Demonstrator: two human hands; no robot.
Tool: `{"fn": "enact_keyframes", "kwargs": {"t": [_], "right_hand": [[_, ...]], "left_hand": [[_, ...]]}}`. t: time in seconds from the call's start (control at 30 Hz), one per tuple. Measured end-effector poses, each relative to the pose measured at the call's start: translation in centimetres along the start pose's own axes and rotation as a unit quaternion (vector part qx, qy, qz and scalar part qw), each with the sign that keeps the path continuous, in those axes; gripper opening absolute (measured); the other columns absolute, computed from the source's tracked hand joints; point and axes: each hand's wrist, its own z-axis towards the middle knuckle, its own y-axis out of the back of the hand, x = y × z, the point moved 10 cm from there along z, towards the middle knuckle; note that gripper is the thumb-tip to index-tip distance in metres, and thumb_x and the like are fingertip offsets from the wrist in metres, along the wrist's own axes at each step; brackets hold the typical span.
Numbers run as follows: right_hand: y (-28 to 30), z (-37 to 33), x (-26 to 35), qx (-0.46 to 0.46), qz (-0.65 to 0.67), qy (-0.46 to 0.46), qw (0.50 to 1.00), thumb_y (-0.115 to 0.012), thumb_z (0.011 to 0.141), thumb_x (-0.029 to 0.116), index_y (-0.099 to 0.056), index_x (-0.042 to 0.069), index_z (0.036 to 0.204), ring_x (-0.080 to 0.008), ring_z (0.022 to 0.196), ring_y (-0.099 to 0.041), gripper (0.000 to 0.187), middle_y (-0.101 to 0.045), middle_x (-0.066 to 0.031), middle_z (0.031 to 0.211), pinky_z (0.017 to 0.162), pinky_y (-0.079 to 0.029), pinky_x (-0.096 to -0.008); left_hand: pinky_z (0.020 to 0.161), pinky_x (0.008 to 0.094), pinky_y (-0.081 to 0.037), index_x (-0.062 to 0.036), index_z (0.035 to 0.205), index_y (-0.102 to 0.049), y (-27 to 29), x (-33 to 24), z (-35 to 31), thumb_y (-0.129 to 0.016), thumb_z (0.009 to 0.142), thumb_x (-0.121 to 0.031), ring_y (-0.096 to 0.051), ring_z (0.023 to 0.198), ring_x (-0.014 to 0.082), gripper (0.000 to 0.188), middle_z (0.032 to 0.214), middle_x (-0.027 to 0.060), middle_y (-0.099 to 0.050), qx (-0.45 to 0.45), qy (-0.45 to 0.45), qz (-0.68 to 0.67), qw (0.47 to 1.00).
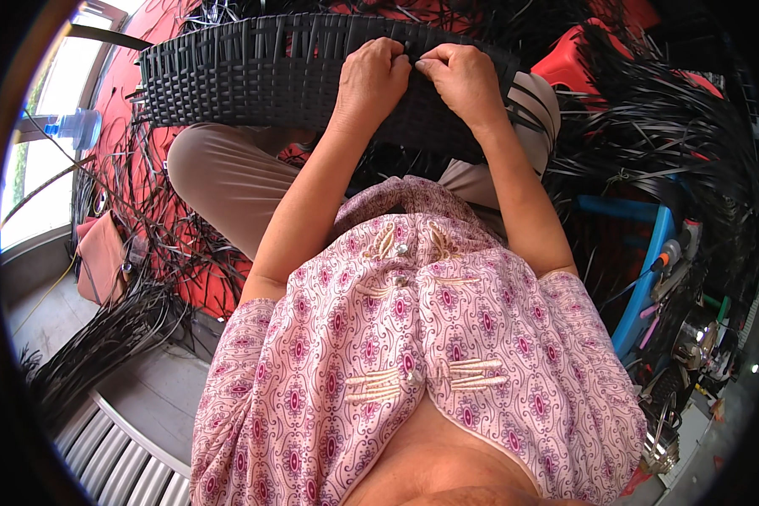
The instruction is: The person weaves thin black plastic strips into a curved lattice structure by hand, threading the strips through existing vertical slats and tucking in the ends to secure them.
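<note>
A long black woven panel of flat strips (228, 76) lies across my knees, its upper edge curving away from me. My left hand (373, 83) is closed at that upper edge, fingertips pinched together on the weave. Close beside it my right hand (464, 78) is closed too, thumb and forefinger pressed at the same edge. Only a small gap parts the two hands. The exact strip ends between the fingertips are too small and dark to make out.
Loose black strips (658, 126) heap at the right and scatter over the red floor covering (215, 291). A red plastic thing (565, 63) stands behind my right knee. On the right is a blue frame (649, 278) near tools. A pink bag (101, 261) and a water bottle (80, 129) are left.
</note>
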Motion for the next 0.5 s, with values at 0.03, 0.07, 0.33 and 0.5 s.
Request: {"fn": "enact_keyframes", "kwargs": {"t": [0.03,0.07,0.33,0.5], "right_hand": [[0.0,0.1,0.0,0.002,0.014,0.003,1.0,-0.073,0.082,0.025,-0.077,0.008,0.084,-0.0342,0.074,-0.07,0.017,-0.07,-0.0152,0.076,0.07,-0.055,-0.0415],[-0.1,0.3,-0.1,0.005,0.007,0.005,1.0,-0.073,0.082,0.025,-0.077,0.008,0.084,-0.0341,0.075,-0.07,0.017,-0.071,-0.0151,0.077,0.071,-0.055,-0.0413],[-0.4,0.8,-0.1,0.001,-0.027,0.019,0.999,-0.073,0.081,0.025,-0.077,0.01,0.084,-0.0337,0.077,-0.07,0.016,-0.071,-0.0146,0.08,0.072,-0.056,-0.0416],[-0.7,0.2,1.4,-0.034,-0.133,0.042,0.99,-0.073,0.082,0.026,-0.073,0.008,0.08,-0.0345,0.075,-0.07,0.019,-0.07,-0.0151,0.075,0.069,-0.056,-0.0434]], "left_hand": [[0.068,0.0327,-0.057,0.0043,0.103,-0.068,0.0,0.0,0.0,-0.065,0.088,-0.014,-0.073,0.069,0.0222,0.024,0.088,0.0158,-0.071,0.001,0.0,0.003,1.0],[0.067,0.0329,-0.057,0.0043,0.104,-0.068,-0.1,0.1,0.1,-0.065,0.088,-0.014,-0.073,0.069,0.0221,0.024,0.087,0.0157,-0.071,0.011,-0.007,-0.006,1.0],[0.07,0.037,-0.055,0.0003,0.103,-0.069,-0.7,0.4,2.1,-0.07,0.084,-0.019,-0.072,0.075,0.0253,0.027,0.085,0.0159,-0.071,0.125,-0.052,0.079,0.988],[0.075,0.0397,-0.054,-0.0011,0.097,-0.069,-0.2,0.7,2.4,-0.073,0.081,-0.023,-0.071,0.08,0.0276,0.027,0.085,0.0165,-0.07,0.155,-0.02,0.072,0.985]]}}
